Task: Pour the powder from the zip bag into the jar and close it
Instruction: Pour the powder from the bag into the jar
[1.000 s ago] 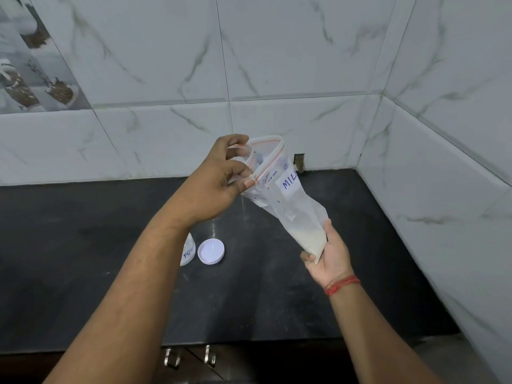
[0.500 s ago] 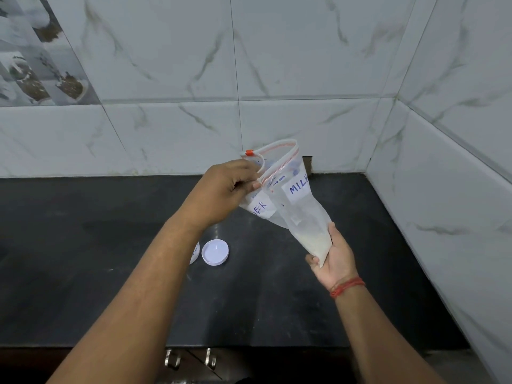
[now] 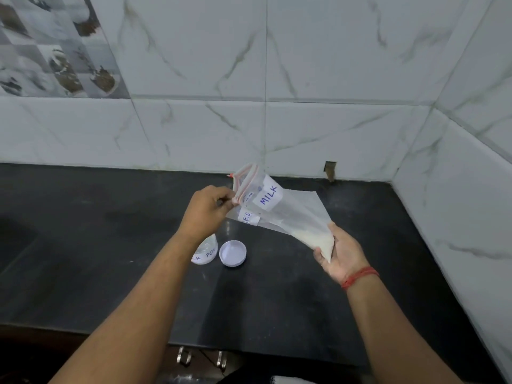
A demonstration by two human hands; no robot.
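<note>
A clear zip bag point(image 3: 279, 212) with a red zip strip and labels reading "MILK" hangs tilted above the black counter point(image 3: 110, 245). White powder sits in its lower right corner. My left hand point(image 3: 206, 212) pinches the bag's open mouth at the zip. My right hand point(image 3: 342, 252) holds the powder-filled bottom corner from below. The labelled clear jar point(image 3: 206, 249) stands on the counter, partly hidden behind my left forearm. Its white lid point(image 3: 232, 253) lies flat beside it on the right.
White marble-look tiled walls point(image 3: 332, 79) meet in a corner at the right. A small dark gap point(image 3: 330, 170) shows at the wall's base. Two metal cabinet handles point(image 3: 201, 357) sit below the counter's front edge.
Both hands have lowered the bag toward the counter and tilted it flatter. The left hand's grip has shifted to the zip edge. Jar and lid have not moved.
</note>
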